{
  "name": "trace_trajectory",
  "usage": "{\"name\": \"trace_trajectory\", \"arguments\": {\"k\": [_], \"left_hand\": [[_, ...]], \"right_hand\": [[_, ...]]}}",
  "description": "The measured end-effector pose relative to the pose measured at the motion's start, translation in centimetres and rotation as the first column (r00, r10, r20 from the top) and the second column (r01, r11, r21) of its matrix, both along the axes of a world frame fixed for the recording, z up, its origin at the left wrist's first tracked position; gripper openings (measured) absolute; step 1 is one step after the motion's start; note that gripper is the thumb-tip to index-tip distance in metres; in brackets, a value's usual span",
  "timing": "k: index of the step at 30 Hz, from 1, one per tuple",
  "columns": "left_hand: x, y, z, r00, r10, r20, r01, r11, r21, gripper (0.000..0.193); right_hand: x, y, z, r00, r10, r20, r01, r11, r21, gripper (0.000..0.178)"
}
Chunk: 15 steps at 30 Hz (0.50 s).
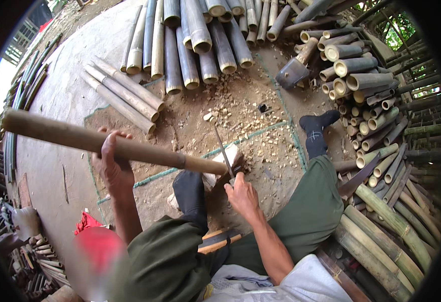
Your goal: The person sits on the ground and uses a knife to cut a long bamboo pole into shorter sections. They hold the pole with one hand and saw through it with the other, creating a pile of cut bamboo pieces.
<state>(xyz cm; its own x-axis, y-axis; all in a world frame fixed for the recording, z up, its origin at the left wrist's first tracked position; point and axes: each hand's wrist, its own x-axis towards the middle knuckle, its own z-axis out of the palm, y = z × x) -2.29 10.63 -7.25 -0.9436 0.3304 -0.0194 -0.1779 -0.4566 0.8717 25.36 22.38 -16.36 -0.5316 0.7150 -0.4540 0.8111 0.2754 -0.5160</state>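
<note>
A long brown bamboo pole point(155, 154) slants across the middle, its far left end raised and its right end by a wooden block point(232, 152). My left hand point(114, 163) is wrapped round the pole left of its middle. In my right hand point(243, 196) is the handle of a knife, gripped in closed fingers. The knife's narrow blade point(224, 150) points up and away, crossing close by the pole's right end. Whether the blade touches the bamboo, I cannot tell. Part of the block is hidden beneath the pole.
Wood chips point(230, 108) litter the ground between my dark-socked feet. Three thinner bamboo poles point(127, 93) lie at the far left, with thick bamboo poles point(200, 35) behind. Stacked bamboo point(356, 65) fills the right side. A red cloth point(87, 221) is at lower left.
</note>
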Motion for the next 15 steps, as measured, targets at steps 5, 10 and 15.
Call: {"name": "trace_trajectory", "arguments": {"k": [5,10,15], "left_hand": [[-0.5,-0.3,-1.6,0.954,0.268,-0.132,-0.289,0.938,-0.189,0.026],[0.7,0.5,-1.1,0.959,0.216,-0.185,-0.247,0.954,-0.168,0.027],[0.5,-0.1,-1.0,0.962,0.172,-0.211,-0.21,0.963,-0.171,0.03]], "right_hand": [[-1.0,-0.6,4.3,0.943,-0.079,-0.323,0.09,0.996,0.019,0.031],[0.7,-0.6,-2.7,0.999,-0.024,0.024,0.022,0.997,0.069,0.033],[-1.3,-0.2,4.0,0.982,-0.041,-0.182,0.05,0.998,0.047,0.033]]}}
